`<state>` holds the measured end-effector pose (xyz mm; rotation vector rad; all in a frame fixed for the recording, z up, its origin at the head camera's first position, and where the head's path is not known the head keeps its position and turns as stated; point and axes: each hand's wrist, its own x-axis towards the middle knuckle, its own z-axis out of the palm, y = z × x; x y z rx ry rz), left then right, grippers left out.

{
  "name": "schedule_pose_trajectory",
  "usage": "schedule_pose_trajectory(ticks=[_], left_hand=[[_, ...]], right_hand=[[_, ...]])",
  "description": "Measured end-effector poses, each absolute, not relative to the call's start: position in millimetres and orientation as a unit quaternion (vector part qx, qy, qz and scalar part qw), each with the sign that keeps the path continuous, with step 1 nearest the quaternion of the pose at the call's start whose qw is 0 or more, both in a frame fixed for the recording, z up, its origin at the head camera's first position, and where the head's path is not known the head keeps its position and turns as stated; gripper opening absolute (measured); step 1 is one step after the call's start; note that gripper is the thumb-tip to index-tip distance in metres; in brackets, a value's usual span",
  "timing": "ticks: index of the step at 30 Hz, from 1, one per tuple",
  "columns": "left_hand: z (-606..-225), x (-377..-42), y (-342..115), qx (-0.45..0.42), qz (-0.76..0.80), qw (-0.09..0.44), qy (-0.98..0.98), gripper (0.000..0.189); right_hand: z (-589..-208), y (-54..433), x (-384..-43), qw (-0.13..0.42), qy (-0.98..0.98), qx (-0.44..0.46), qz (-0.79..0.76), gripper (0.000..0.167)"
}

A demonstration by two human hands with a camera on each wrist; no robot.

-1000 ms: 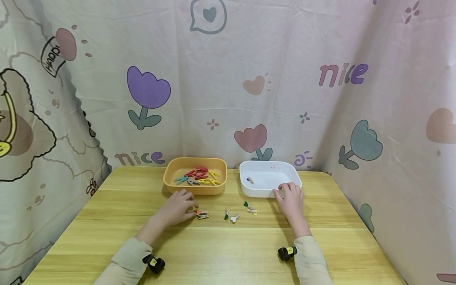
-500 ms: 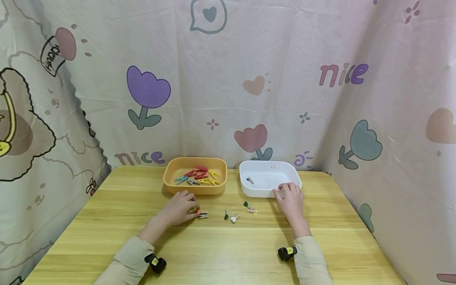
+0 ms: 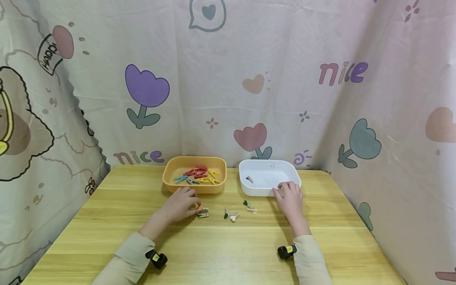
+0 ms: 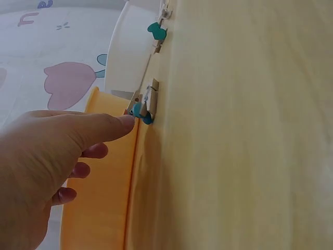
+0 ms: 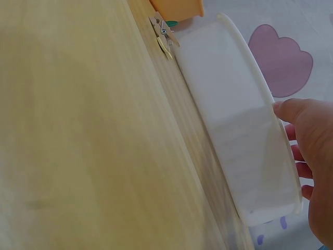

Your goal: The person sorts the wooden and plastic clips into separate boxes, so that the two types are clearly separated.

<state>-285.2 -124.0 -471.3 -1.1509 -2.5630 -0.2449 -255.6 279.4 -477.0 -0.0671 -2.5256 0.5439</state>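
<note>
Thumb and fingers of my left hand (image 3: 180, 204) pinch a small wooden clothespin with an orange heart (image 3: 200, 207), just in front of the yellow basin. A second wooden clothespin (image 3: 203, 215) lies right below it on the table. In the left wrist view, my thumb covers part of the pinched clothespin (image 4: 138, 108). My right hand (image 3: 291, 200) grips the front rim of the white basin (image 3: 258, 192); its thumb lies on the rim (image 5: 274, 94) and the fingers reach over it. One small wooden clothespin (image 3: 250, 179) lies inside the white basin.
The yellow basin (image 3: 194, 189) holds several red, yellow, blue and grey plastic clothespins (image 3: 200, 174). Between the hands lie a green-heart clothespin (image 3: 226, 213), a white-heart one (image 3: 234, 217) and a pair (image 3: 250, 207) near the white basin. A printed curtain (image 3: 213, 99) hangs behind the table.
My left hand has moved slightly right and taken the orange-heart clothespin, shifting it a little away from the one beside it. My right hand stays on the white basin's rim.
</note>
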Motion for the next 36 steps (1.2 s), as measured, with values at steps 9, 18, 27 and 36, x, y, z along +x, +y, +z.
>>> schedule_pose_trajectory(ticks=[9,18,27,36], left_hand=[[-460,-292,-116,-0.413,-0.082,0.160,-0.893,0.015],[-445,-297,-105,-0.428,-0.087,0.187,-0.880,0.012],[-429,-303,-92,-0.423,-0.100,0.180,-0.883,0.009],[-420,-309,-78,-0.430,-0.073,0.201,-0.877,0.009]], right_hand=[[-476,280,-256,0.279,-0.938,-0.022,0.204,0.028],[-477,280,-257,0.280,-0.937,-0.022,0.207,0.027],[-480,281,-258,0.292,-0.935,-0.018,0.202,0.025],[-480,282,-259,0.287,-0.937,-0.018,0.200,0.026]])
